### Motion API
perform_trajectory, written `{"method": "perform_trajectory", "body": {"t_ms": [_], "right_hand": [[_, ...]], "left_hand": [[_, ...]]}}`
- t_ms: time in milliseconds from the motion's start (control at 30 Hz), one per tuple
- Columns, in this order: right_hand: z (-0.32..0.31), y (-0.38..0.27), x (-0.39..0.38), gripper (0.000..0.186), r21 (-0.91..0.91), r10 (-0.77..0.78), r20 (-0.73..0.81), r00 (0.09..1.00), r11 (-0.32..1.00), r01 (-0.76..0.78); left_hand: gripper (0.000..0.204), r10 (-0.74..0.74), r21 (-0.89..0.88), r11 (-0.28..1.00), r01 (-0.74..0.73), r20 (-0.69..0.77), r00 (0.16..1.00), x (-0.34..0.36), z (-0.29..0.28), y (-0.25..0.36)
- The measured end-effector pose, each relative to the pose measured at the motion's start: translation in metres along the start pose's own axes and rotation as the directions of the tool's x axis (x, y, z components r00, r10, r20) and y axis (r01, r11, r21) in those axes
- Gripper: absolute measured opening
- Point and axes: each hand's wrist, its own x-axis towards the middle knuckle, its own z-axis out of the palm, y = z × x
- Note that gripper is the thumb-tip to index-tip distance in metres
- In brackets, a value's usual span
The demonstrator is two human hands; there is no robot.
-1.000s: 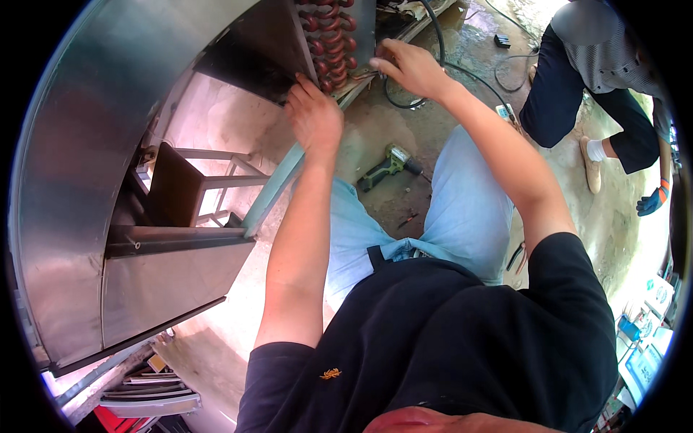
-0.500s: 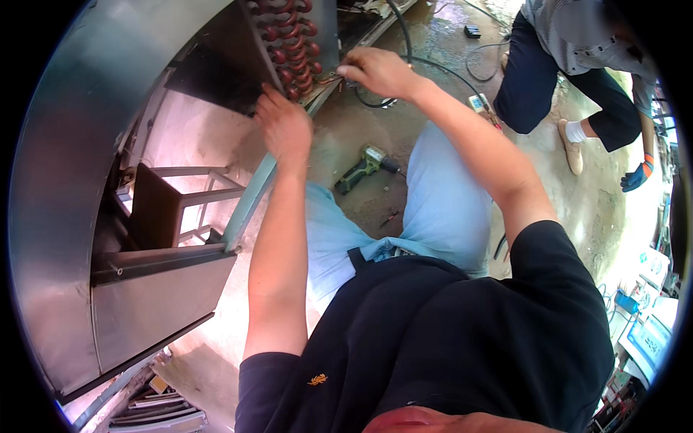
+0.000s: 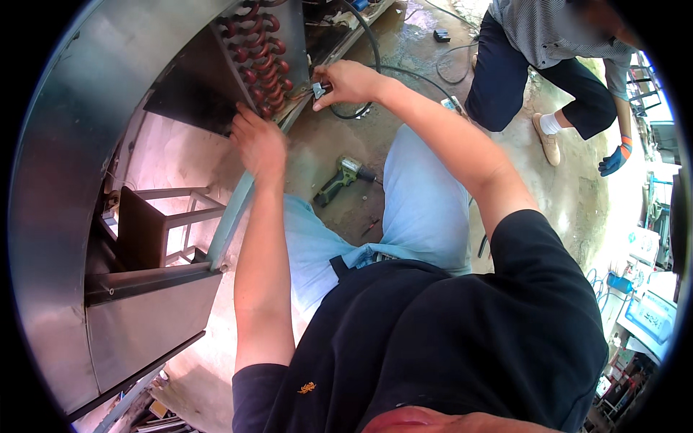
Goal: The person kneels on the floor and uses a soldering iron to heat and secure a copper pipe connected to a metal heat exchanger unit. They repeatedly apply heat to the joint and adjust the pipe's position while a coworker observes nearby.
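Note:
My right hand [image 3: 348,83] is closed on a small silver metal piece [image 3: 317,90], too small to name, beside the lower end of the reddish copper coil [image 3: 263,61]. Thin wires or tubes lie just left of that piece. My left hand [image 3: 260,144] has its fingers stretched out against the lower edge of the dark sheet-metal panel [image 3: 191,94], left of the coil; its fingertips are partly hidden. Both forearms reach forward past the large metal cabinet [image 3: 61,209]. Between my knees a green and black cordless drill [image 3: 345,180] lies on the floor.
A black hose [image 3: 377,43] loops beside my right hand. A greenish metal bar [image 3: 232,216] runs below my left hand. Near the drill lies a small red-and-dark tool [image 3: 371,226]. At the right a person [image 3: 556,65] crouches, wearing a blue-and-orange glove [image 3: 616,159].
The scene has shifted left in the picture. My right hand has turned, and a silver metal piece now shows at its fingertips. My left hand remains near the panel edge.

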Motion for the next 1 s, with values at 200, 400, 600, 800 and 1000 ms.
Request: {"method": "perform_trajectory", "body": {"t_ms": [200,400,600,800,1000], "right_hand": [[0.008,-0.009,-0.015,0.050,-0.047,-0.056,-0.226,0.973,0.998,0.047],[-0.003,0.001,0.033,0.055,0.342,0.452,0.235,0.860,0.790,-0.509],[0.013,0.000,0.007,0.056,0.075,0.015,-0.319,0.948,0.997,0.010],[-0.007,-0.009,0.018,0.079,-0.027,0.317,0.287,0.904,0.946,-0.323],[0.020,-0.002,-0.016,0.077,-0.265,-0.250,-0.275,0.929,0.948,0.177]], "left_hand": [[0.060,0.018,0.058,0.998,-0.018,0.010,1.000,-0.001,0.001,-0.001],[0.060,0.025,0.033,0.999,-0.025,-0.009,1.000,0.001,0.000,0.000],[0.059,0.010,0.021,1.000,-0.010,-0.008,1.000,-0.001,-0.002,-0.001],[0.060,0.010,0.031,0.999,-0.010,0.020,1.000,0.003,-0.005,0.001],[0.060,0.007,0.041,0.999,-0.008,0.005,1.000,0.000,-0.002,-0.002]]}}
